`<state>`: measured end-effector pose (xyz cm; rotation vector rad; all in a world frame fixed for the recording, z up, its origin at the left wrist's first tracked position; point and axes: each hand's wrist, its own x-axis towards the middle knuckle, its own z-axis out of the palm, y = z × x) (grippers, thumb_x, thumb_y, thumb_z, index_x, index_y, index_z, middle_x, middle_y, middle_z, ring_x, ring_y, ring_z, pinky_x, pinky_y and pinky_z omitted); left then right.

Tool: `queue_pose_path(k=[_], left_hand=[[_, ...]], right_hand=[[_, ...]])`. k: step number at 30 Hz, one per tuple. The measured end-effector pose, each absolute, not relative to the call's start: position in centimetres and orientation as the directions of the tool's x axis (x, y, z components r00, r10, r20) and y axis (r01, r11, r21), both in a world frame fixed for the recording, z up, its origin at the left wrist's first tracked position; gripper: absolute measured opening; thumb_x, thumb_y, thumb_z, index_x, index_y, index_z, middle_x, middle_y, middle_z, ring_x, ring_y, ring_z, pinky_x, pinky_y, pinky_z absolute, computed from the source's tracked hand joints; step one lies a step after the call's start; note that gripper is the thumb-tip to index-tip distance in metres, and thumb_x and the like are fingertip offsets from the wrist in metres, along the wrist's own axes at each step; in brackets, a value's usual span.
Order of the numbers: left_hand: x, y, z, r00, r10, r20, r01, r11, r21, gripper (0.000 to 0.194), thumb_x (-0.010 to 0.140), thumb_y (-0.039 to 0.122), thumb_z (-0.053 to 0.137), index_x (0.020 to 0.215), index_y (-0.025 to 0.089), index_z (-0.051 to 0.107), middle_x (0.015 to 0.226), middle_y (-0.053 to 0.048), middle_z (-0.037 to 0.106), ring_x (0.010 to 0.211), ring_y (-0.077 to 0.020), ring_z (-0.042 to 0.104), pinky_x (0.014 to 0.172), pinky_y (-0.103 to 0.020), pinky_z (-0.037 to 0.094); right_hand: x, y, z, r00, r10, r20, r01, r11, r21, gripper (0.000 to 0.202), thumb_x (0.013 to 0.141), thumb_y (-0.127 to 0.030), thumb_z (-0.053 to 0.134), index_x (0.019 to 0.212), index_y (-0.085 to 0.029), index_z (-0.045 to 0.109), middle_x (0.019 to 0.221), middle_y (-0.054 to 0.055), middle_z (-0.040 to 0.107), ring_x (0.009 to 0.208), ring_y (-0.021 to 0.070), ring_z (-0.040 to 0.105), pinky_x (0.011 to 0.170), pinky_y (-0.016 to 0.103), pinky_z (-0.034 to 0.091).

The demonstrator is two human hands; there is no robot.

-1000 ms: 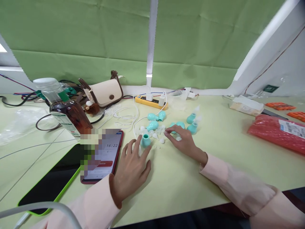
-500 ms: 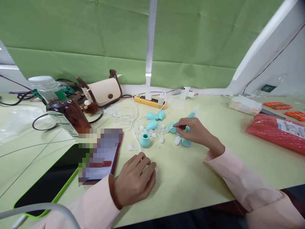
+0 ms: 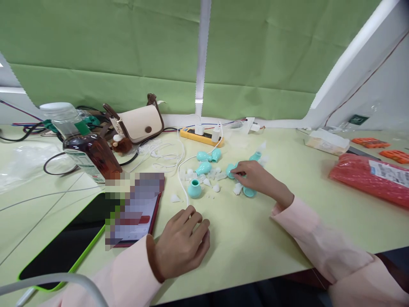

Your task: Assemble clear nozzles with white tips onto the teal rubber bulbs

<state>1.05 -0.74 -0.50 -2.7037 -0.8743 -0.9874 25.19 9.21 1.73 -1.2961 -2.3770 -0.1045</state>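
my right hand [image 3: 257,178] is at a teal bulb [image 3: 229,171] beside white bits [image 3: 216,188], fingers bunched though their grip is unclear, so i'd squeeze lightly, my left hand [image 3: 180,244] loosely curled on the desk [image 3: 255,243].

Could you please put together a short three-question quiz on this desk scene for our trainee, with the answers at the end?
1. Multiple choice: which thing is at the fingertips of the right hand? A) the red package; B) a turquoise bulb; C) the brown bottle.
2. True or false: the turquoise pot-shaped piece ahead of the left hand stands upright, with its opening facing up.
3. Fill in the blank: in the picture, the cream handbag sits to the ____ of the yellow power strip.

Key: 1. B; 2. True; 3. left.
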Motion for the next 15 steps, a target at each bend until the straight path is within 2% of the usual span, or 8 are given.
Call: queue_pose_path(k=[3, 7, 15], left_hand=[[1.1, -0.7, -0.5, 0.621, 0.477, 0.622, 0.562, -0.824, 0.071, 0.015, 0.075, 0.01, 0.046, 0.08, 0.011, 0.06, 0.066, -0.008, 0.057, 0.068, -0.0202, 0.052, 0.059, -0.034, 0.049], [1.1, -0.7, -0.4, 0.636, 0.48, 0.604, 0.551, -0.831, 0.08, 0.015, 0.075, 0.01, 0.046, 0.079, 0.009, 0.061, 0.065, -0.009, 0.056, 0.067, -0.0207, 0.051, 0.058, -0.035, 0.048], [1.2, -0.8, -0.3, 0.599, 0.514, 0.615, 0.54, -0.826, 0.164, 0.015, 0.076, 0.01, 0.046, 0.079, 0.009, 0.06, 0.069, -0.01, 0.056, 0.072, -0.0211, 0.049, 0.061, -0.035, 0.047]], right_hand=[[24.0, 9.6, 1.1, -0.546, 0.776, 0.316, 0.819, 0.573, 0.007, 0.013, 0.072, -0.015, 0.054, 0.08, -0.016, 0.064, 0.07, 0.007, 0.056, 0.069, 0.0193, 0.051, 0.056, 0.028, 0.038], [22.7, 9.9, 0.3, -0.589, 0.776, 0.224, 0.808, 0.571, 0.147, 0.009, 0.072, -0.017, 0.058, 0.079, -0.014, 0.062, 0.075, 0.01, 0.054, 0.077, 0.0231, 0.048, 0.057, 0.029, 0.037], [22.3, 9.7, 0.1, -0.605, 0.777, 0.172, 0.789, 0.558, 0.257, 0.016, 0.082, -0.013, 0.044, 0.076, -0.013, 0.058, 0.074, 0.01, 0.053, 0.078, 0.022, 0.045, 0.058, 0.028, 0.034]])
